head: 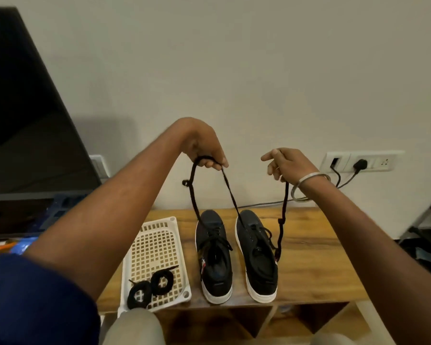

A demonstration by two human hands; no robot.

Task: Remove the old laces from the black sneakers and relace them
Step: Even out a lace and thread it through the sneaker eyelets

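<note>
Head view: both hands are raised above the table (309, 245), apart. The left hand (204, 148) pinches a black lace (230, 192) that runs down into the right sneaker (256, 255); the right hand (288, 164) grips its other, knotted end. The left sneaker (213, 255) stands just beside it, laced, near the table's far edge. Two coiled laces (149, 288) lie in the white tray (159, 225) at the left edge. The knots could snag in an eyelet and drag the sneaker.

Two black canvas sneakers with white soles (237, 255) stand side by side at 6 o'clock, toes toward 12. Two coiled black fabric laces (151, 288) lie at their 8 o'clock.
</note>
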